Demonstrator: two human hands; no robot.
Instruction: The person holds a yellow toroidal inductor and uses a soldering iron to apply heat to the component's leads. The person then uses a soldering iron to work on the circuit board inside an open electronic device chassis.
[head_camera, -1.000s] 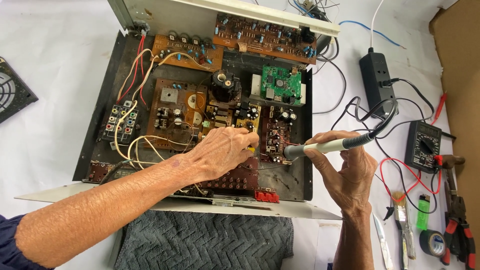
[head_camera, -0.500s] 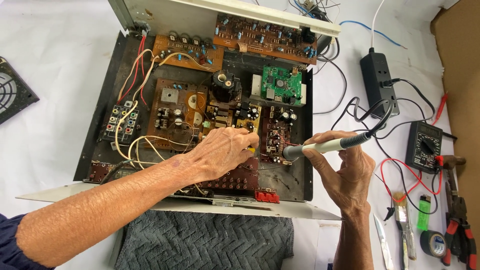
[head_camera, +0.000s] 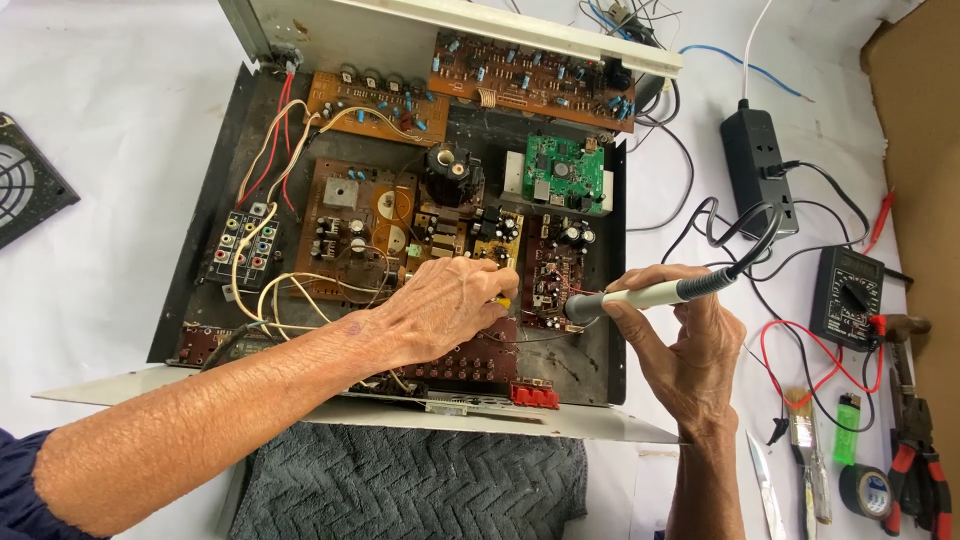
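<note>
An opened amplifier chassis lies on the white table with several brown circuit boards and a green board inside. My left hand rests over the lower middle boards, its fingertips pinching a small yellow piece by a dark red board. My right hand grips a soldering iron with a pale handle and black cord. The iron's tip points left at the lower edge of the dark red board, close to my left fingertips.
A black power strip and a multimeter with red leads lie right of the chassis. A brush, knife, green lighter, tape roll and pliers sit at lower right. A grey towel lies under the front edge. A black fan grille sits far left.
The soldering iron tip has shifted slightly within the same spot on the dark red board. Both hands otherwise hold their places.
</note>
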